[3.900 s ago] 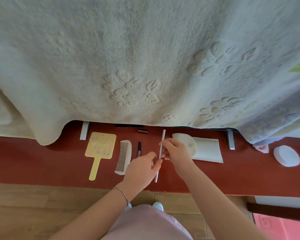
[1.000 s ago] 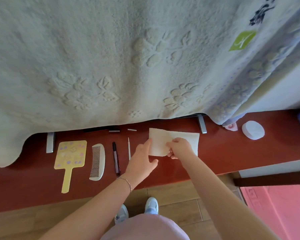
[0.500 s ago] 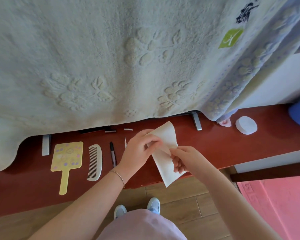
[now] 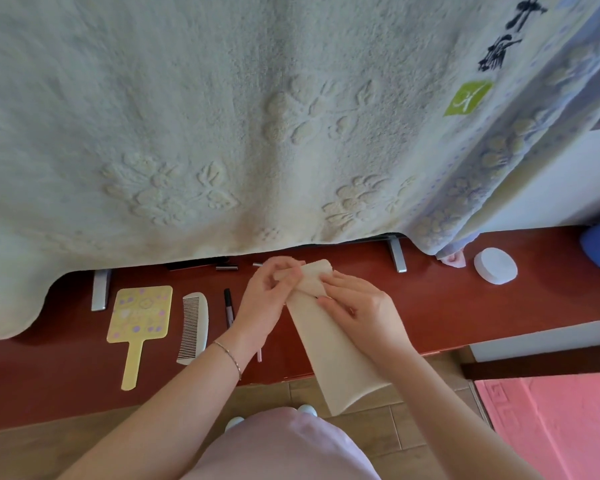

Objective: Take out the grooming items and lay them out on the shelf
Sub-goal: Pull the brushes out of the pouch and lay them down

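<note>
Cream-white and flat, the pouch (image 4: pixel 336 351) is held in the air over the front edge of the red shelf (image 4: pixel 465 306), its far end up near the hanging towel and its near end tilted down toward the person. The left hand (image 4: pixel 267 299) pinches the pouch's upper end with curled fingers, and the right hand (image 4: pixel 357 313) grips its right edge just below, thumb on top. On the shelf to the left, well apart from the pouch, lie a yellow hand mirror (image 4: pixel 137 323), a white comb (image 4: pixel 193 327) just beside it, and a dark pen-like stick (image 4: pixel 228 306) partly hidden by the left wrist; a thin pale stick (image 4: pixel 259 355) shows below that wrist. A large pale towel (image 4: pixel 257 133) with raised flowers hangs over the back of the shelf. Farther right on the shelf sits a white round lid (image 4: pixel 495 265).
</note>
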### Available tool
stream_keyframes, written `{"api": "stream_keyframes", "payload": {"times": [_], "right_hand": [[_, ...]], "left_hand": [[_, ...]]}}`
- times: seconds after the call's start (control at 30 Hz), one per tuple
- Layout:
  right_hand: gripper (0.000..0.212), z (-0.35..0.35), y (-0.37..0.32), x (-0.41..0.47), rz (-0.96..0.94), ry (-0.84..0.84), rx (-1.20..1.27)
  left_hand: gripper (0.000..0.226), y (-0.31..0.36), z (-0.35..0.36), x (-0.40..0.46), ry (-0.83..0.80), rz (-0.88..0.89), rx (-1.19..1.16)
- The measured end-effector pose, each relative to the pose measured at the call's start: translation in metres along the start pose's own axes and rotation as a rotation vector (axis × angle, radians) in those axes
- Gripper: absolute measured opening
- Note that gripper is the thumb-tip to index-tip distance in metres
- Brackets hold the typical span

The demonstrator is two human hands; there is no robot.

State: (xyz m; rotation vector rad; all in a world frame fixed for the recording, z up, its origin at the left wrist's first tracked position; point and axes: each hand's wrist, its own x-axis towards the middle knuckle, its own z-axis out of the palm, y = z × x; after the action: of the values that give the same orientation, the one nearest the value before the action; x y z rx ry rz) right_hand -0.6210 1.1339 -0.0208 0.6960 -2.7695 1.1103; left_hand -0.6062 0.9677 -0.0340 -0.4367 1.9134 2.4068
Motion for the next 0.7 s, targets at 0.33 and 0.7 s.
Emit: {"api": "stream_keyframes", "payload": {"times": [0.33, 0.7], "right_hand": [[0.027, 0.011, -0.006, -0.002, 0.0, 0.145, -0.022], [0.009, -0.04, 0.007, 0.049, 0.117, 0.327, -0.139]], "left_hand": [[0.039, -0.001, -0.001, -0.004, -0.297, -0.36, -0.375], [0.036, 0.0, 0.004, -0.014, -0.449, -0.379, -0.007]]}}
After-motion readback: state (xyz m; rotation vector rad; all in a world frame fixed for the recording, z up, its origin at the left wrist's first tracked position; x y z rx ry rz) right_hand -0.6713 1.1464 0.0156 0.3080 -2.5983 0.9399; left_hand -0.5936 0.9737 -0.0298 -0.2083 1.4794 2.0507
